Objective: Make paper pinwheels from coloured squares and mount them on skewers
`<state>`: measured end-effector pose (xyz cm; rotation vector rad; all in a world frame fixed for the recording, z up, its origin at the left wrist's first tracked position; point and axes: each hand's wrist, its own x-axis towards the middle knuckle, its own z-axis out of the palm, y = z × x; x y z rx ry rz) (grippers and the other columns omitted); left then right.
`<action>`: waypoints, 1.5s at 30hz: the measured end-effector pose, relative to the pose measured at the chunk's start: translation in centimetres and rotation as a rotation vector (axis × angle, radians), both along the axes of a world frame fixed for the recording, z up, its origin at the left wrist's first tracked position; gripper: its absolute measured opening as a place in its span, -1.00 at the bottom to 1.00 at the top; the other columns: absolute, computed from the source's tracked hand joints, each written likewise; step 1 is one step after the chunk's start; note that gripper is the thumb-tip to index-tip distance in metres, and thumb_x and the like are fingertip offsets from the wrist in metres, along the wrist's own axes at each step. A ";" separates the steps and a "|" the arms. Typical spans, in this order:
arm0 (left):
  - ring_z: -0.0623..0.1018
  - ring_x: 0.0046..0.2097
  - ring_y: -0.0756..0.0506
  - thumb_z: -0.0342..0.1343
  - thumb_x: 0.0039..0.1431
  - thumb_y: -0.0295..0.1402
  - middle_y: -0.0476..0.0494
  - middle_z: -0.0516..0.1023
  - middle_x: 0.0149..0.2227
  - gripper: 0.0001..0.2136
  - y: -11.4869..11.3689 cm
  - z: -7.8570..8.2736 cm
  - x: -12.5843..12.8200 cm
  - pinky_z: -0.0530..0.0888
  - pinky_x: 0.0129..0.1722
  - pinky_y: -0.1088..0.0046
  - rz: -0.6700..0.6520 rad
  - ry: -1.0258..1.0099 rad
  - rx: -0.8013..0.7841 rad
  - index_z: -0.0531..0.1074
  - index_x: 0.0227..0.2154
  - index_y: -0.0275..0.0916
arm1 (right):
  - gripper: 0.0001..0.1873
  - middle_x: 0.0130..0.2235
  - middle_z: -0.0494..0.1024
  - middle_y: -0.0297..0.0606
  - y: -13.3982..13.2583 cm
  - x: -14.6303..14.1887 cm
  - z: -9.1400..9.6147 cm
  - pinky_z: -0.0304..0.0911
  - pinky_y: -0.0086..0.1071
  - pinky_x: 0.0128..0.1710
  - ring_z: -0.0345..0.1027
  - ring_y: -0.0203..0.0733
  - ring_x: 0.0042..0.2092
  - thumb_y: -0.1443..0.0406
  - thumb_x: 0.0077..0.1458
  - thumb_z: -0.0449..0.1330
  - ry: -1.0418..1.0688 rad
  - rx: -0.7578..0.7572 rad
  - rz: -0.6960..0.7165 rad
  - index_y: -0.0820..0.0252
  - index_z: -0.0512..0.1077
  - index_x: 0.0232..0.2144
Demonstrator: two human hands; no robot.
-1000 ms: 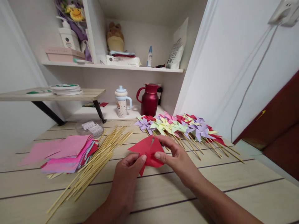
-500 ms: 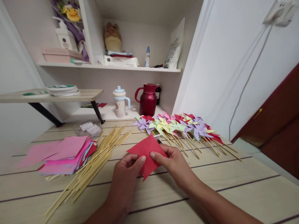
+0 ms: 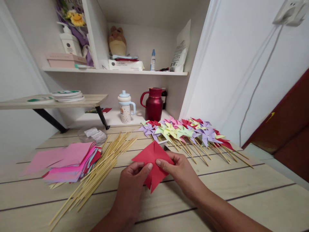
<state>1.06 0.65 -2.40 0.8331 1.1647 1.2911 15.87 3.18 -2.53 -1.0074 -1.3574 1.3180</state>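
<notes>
A red square of paper (image 3: pixel 154 151) with slits cut in from its corners is held between my two hands above the table. My left hand (image 3: pixel 136 174) pinches its left side, thumb on top and fingers curled beneath. At the right side my right hand (image 3: pixel 180 166) grips it the same way, the thumb pressing near the middle. Just behind the paper lies a small light-and-dark object, mostly hidden. Finished paper pinwheels (image 3: pixel 183 131) in several colours lie on thin sticks behind my right hand. To the left are a bundle of bare wooden sticks (image 3: pixel 101 177) and a stack of coloured paper sheets (image 3: pixel 70 161).
A clear round dish (image 3: pixel 93 134) with white packets sits behind the paper stack. At the back stand a cup with a blue handle (image 3: pixel 125 109) and a dark red jug (image 3: pixel 154 104). A small raised shelf (image 3: pixel 91 100) on black legs overhangs the table's left side.
The red paper lies flatter and more evenly spread, its lower slit narrower than before. Both hands keep their pinch, and the whole view has shifted slightly.
</notes>
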 end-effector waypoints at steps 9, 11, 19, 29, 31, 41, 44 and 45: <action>0.46 -0.43 -0.04 0.32 -0.06 -0.19 -0.10 0.57 -0.46 -0.75 1.0 -0.4 -1.6 0.42 -0.35 0.45 0.009 -0.243 0.006 0.59 -0.43 -0.30 | -0.56 -0.21 0.30 -0.30 -0.3 1.0 0.3 0.23 -0.21 -0.09 0.27 -0.16 -0.19 0.29 0.11 0.22 -0.290 0.473 -0.220 -0.08 0.36 0.06; 0.45 -0.44 -0.02 0.32 -0.05 -0.21 -0.08 0.54 -0.49 -0.78 1.2 -0.1 -2.0 0.41 -0.38 0.49 0.032 -0.278 0.036 0.58 -0.47 -0.30 | -0.56 -0.22 0.26 -0.30 -0.7 1.1 0.5 0.23 -0.21 -0.10 0.23 -0.14 -0.18 0.37 0.12 0.19 -0.414 0.638 -0.264 -0.11 0.40 0.03; 0.45 -0.40 -0.01 0.26 0.07 -0.28 -0.06 0.53 -0.48 -0.83 1.0 0.0 -1.9 0.42 -0.28 0.48 -0.124 -0.410 0.068 0.56 -0.47 -0.30 | -0.56 -0.28 0.19 -0.29 -1.9 -0.4 -0.3 0.16 -0.24 -0.26 0.18 -0.15 -0.24 0.49 0.13 0.14 -0.712 1.076 -0.315 -0.09 0.49 -0.04; 0.36 -0.45 0.00 0.29 0.03 -0.23 0.02 0.43 -0.57 -0.80 0.5 0.2 -1.3 0.35 -0.33 0.50 -0.150 -0.357 0.047 0.55 -0.51 -0.27 | -0.89 -0.35 0.25 -0.29 -1.0 0.1 -0.4 0.20 -0.28 -0.30 0.23 -0.13 -0.26 0.36 0.11 0.28 -0.532 0.846 -0.286 0.03 0.59 -0.38; 0.30 -0.49 0.01 0.29 0.02 -0.20 0.05 0.34 -0.64 -0.75 0.3 0.2 -1.1 0.32 -0.39 0.52 -0.129 -0.316 0.056 0.51 -0.61 -0.26 | -0.91 -0.36 0.26 -0.30 -0.8 0.0 -0.3 0.19 -0.29 -0.30 0.23 -0.13 -0.27 0.34 0.10 0.29 -0.492 0.775 -0.293 0.04 0.58 -0.41; 0.39 -0.41 -0.02 0.32 -0.03 -0.23 0.01 0.47 -0.54 -0.82 0.2 -0.2 -0.7 0.37 -0.25 0.46 -0.090 -0.309 0.035 0.55 -0.52 -0.25 | -0.89 -0.34 0.27 -0.30 -0.9 -0.1 0.4 0.18 -0.27 -0.21 0.24 -0.13 -0.23 0.31 0.11 0.26 -0.459 0.597 -0.256 0.09 0.55 -0.46; 0.39 -0.40 -0.02 0.33 -0.06 -0.23 0.00 0.48 -0.55 -0.80 0.1 0.0 -0.6 0.38 -0.21 0.44 -0.070 -0.288 0.033 0.54 -0.58 -0.25 | -0.88 -0.35 0.26 -0.30 -0.9 -0.1 0.6 0.18 -0.27 -0.22 0.23 -0.13 -0.23 0.31 0.09 0.27 -0.473 0.590 -0.251 0.10 0.54 -0.49; 0.40 -0.41 -0.02 0.34 -0.07 -0.22 -0.01 0.49 -0.55 -0.78 0.1 0.1 -0.5 0.38 -0.21 0.44 -0.068 -0.283 0.033 0.53 -0.61 -0.25 | -0.88 -0.35 0.26 -0.30 -0.9 -0.1 0.6 0.19 -0.27 -0.23 0.23 -0.13 -0.24 0.32 0.09 0.28 -0.474 0.589 -0.253 0.10 0.53 -0.49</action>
